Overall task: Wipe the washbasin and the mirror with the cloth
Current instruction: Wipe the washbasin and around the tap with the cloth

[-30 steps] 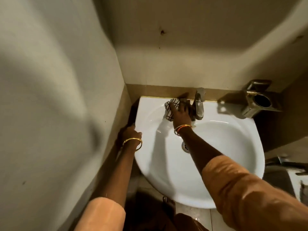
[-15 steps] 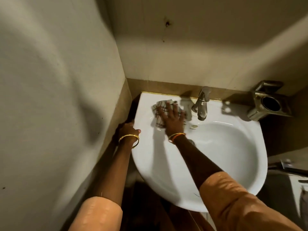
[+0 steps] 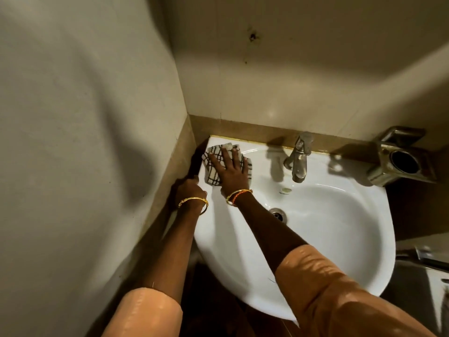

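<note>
A white washbasin [image 3: 340, 239] is fixed in the corner between two walls. On its back left rim lies a white cloth [image 3: 213, 159] with dark checks. My right hand [image 3: 230, 171] lies flat on the cloth with fingers spread and presses it onto the rim. At the basin's left edge my left hand [image 3: 189, 190] grips the rim, its fingers curled over the side and partly hidden in shadow. No mirror is in view.
A metal tap [image 3: 298, 159] stands at the back centre of the basin, the drain [image 3: 278, 212] below it. A metal holder [image 3: 398, 161] is mounted on the wall at the right. The left wall stands close beside the basin.
My right hand has slid the cloth leftward along the back rim, from beside the tap to the basin's back left corner. My left hand has stayed on the left edge.
</note>
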